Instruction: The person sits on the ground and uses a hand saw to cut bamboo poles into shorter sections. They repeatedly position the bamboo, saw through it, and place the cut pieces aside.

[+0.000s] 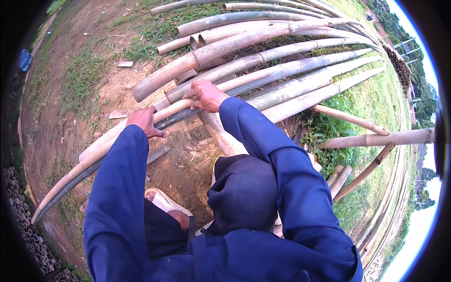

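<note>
A long light-tan bamboo pole (pixel 170 109) runs slantwise in front of me, from the lower left up toward the right. My left hand (pixel 142 122) lies over it with the fingers hooked round its far side and the thumb on the near side. Farther right, my right hand (pixel 208 96) grips the same pole, with fingers bent round it. Against its near side lies a darker grey-green bamboo pole (pixel 174 120), close under both hands. A thick bamboo log (pixel 220 134) runs beneath the poles toward my legs.
Several more bamboo poles (pixel 263 57) fan out beyond my hands. At right, a frame of crossed bamboo (pixel 376 139) stands beside grass. Wood chips (pixel 199 151) litter the soil near my sandalled foot (pixel 167 204). Stacked cut bamboo (pixel 33 239) shows at the far left.
</note>
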`<state>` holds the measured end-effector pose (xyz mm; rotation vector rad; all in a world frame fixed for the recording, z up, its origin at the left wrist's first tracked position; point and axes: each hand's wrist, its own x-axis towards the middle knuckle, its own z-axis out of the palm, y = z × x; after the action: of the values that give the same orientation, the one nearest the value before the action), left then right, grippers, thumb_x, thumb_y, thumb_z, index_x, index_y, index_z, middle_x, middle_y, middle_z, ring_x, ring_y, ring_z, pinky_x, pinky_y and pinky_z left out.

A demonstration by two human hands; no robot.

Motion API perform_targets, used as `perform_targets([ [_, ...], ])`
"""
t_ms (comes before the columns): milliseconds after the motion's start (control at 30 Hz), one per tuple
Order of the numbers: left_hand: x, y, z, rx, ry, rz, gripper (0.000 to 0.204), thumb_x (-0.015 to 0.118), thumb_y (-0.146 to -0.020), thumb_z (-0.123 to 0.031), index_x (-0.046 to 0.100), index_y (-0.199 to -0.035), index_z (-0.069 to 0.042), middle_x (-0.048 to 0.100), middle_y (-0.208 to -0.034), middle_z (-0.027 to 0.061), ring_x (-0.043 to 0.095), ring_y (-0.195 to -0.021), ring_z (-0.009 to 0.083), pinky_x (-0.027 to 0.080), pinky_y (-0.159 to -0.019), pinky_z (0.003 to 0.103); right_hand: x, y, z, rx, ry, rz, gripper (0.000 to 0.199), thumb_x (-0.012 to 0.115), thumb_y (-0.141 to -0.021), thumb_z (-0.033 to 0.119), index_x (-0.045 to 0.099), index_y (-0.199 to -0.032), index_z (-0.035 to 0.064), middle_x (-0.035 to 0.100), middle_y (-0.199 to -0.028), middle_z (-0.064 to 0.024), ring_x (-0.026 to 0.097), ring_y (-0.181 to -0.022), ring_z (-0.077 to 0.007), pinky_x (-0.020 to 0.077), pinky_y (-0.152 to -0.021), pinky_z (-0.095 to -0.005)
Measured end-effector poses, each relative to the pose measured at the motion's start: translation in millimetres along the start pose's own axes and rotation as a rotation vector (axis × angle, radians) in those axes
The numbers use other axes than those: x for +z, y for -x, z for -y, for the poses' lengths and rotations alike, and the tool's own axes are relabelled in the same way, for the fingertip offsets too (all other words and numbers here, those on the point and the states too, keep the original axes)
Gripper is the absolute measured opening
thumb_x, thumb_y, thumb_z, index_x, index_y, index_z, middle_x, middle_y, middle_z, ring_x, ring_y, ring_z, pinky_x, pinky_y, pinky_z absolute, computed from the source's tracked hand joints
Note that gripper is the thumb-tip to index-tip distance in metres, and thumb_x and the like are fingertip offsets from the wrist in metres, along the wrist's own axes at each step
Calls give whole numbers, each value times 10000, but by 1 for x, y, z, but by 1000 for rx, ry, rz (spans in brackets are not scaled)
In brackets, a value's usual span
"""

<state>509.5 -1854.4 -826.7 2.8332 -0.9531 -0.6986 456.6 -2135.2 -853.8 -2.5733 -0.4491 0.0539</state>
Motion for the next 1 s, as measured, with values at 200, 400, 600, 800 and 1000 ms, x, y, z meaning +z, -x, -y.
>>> perform_targets([
  [200, -2, -8, 0, -24, -49, 74, 843, 938, -607, -433, 659, -1276, -4, 739, -1091, 244, 709, -1065, 397, 551, -963, 465, 0, 12, 3, 6, 160, 65, 656, 880, -771, 310, 657, -1369, 159, 606, -1181, -111, 578, -1210, -344, 461, -1038, -480],
  [400, -1, -5, -2, -16, 5, 67, 680, 858, -661, -338, 691, -1200, 41, 739, -1046, 270, 721, -1023, 401, 569, -945, 456, 3, 20, 25, -139, 705, 27, 608, 866, -734, 334, 562, -1204, 98, 621, -1097, -88, 599, -1152, -255, 438, -1016, -415],
  [600, 15, 28, 12, 42, 13, 6, 522, 859, -673, -356, 720, -1025, 3, 745, -1003, 251, 729, -990, 393, 571, -895, 470, 15, 24, 44, -239, 612, 59, 482, 834, -741, 250, 552, -1095, 83, 598, -1024, -83, 605, -1061, -262, 436, -1003, -390],
  [800, 18, 96, 84, -76, -56, 125, 690, 867, -661, -394, 664, -1188, 3, 732, -1019, 270, 712, -999, 419, 552, -918, 499, 55, -10, 118, -394, 564, 122, 225, 660, -808, 200, 549, -957, 73, 596, -971, -107, 632, -978, -273, 425, -1059, -437],
  [1000, 50, 189, 218, -172, -88, 23, 793, 899, -605, -403, 647, -1266, -45, 731, -1099, 246, 694, -1055, 430, 551, -959, 494, 46, -44, 155, -449, 339, -90, 794, 659, -923, 574, 467, -1460, 22, 676, -1111, -145, 660, -1159, -287, 209, -1243, -603],
])
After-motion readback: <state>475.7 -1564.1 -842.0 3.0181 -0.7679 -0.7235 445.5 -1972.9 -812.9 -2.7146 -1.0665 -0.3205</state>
